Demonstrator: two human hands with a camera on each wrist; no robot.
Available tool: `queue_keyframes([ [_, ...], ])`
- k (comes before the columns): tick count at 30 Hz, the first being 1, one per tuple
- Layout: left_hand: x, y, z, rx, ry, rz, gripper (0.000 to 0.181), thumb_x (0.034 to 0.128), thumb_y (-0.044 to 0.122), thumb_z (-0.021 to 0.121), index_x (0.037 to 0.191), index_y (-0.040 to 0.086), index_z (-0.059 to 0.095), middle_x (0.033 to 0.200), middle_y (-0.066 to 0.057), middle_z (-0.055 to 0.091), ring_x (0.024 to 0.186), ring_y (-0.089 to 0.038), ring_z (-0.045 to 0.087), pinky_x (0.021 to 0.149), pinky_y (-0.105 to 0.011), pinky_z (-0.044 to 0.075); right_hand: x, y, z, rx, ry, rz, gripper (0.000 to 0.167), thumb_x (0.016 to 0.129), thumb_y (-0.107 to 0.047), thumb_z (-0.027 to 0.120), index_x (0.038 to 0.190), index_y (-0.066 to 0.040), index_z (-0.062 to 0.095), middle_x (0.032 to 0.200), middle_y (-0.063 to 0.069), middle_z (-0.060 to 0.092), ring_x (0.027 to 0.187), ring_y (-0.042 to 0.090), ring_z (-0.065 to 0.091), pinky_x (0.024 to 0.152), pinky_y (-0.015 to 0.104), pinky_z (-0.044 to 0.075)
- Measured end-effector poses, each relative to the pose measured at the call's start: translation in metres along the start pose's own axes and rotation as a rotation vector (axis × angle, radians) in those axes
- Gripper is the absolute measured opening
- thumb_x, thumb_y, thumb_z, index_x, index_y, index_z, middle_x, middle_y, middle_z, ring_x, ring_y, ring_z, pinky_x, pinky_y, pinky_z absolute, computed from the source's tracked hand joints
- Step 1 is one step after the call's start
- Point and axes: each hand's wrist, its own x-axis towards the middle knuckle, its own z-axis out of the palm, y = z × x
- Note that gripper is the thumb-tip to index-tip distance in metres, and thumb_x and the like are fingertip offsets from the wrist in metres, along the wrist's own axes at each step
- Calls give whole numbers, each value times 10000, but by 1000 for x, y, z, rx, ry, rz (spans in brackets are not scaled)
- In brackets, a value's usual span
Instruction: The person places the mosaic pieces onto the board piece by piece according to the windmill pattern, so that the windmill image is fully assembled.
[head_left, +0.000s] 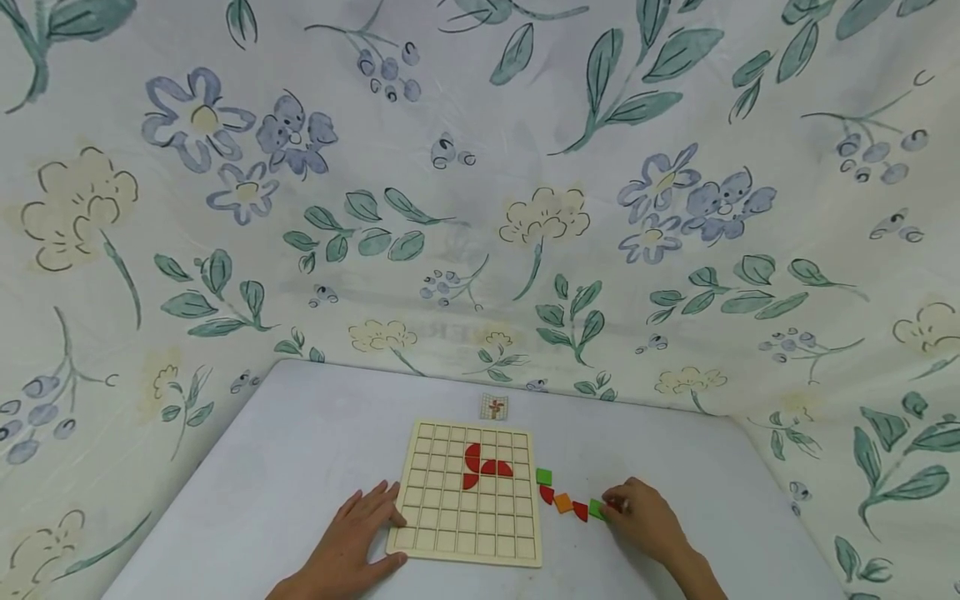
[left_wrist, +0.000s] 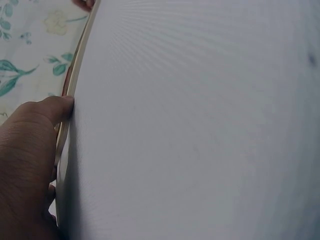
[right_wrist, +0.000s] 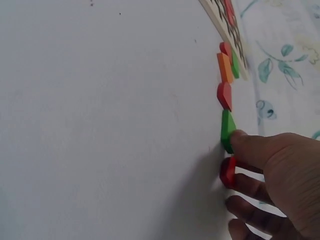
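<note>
Tile row [head_left: 562, 502] aslant toward right hand [head_left: 647, 521]

White table [head_left: 300, 442], top smooth and pale, far corners rounded. A few tiny dark specks [right_wrist: 91, 4] on it in the right wrist view. Beyond its far edge and along both sides — off-white cloth [head_left: 450, 292], lightly creased, filling the upper part of the head view. Print on cloth: blue flowers [head_left: 202, 117] with yellowish centres, cream blossoms [head_left: 546, 218], green leaf sprigs [head_left: 592, 323], blue-grey berries [head_left: 390, 68] on thin stems. Motifs repeat across the width. Same cloth in both wrist views — leaves and a cream blossom recognisable.
</note>
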Motion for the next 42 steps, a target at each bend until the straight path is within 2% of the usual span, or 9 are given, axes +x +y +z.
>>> queue_keyframes([
  [7,0,0,0,4,-5,-7,332,828,528,722,1028,329,548,1498,-128,431,1402,-338,341,1117,-611,196,-4,9,-1,67,-33,6,173,777,-32,807,914,-125,756,793,-57,572,695,114,500,584,245,459],
  [17,0,2,-1,-10,-18,-25,351,837,535,709,1041,309,536,1509,-131,414,1418,-339,314,1130,-598,175,-4,11,3,155,3,35,216,774,7,801,929,-117,716,793,-47,563,715,134,497,592,246,464],
  [24,0,3,-1,-16,-13,-23,351,828,513,728,1041,303,543,1505,-135,419,1414,-343,320,1127,-600,177,-2,11,-2,221,-68,47,205,764,-3,807,924,-85,709,688,-8,513,633,138,475,514,238,397],
  [31,-2,2,-1,-24,-3,-9,343,834,523,718,1045,315,543,1510,-125,414,1416,-335,316,1123,-602,173,-1,10,-9,235,-114,56,200,748,-25,825,907,-57,709,729,-7,570,669,153,525,542,249,461],
  [34,-2,1,-1,-27,5,1,340,842,531,708,1049,320,540,1508,-123,417,1416,-335,317,1121,-601,176,1,7,-11,218,-85,66,189,751,-9,816,899,-64,711,706,-7,549,668,154,506,536,249,444],
  [37,-2,1,-1,-28,11,12,341,848,540,699,1051,319,537,1504,-127,420,1413,-340,321,1116,-608,184,4,1,-15,220,-26,56,161,780,12,789,905,-62,719,743,-25,583,697,146,535,571,246,477],
  [42,-2,1,0,-22,16,15,345,848,543,698,1050,315,536,1504,-128,418,1411,-340,324,1111,-613,192,14,-12,-21,294,31,23,175,818,54,745,965,-39,722,845,-23,675,773,147,636,688,273,572],
])
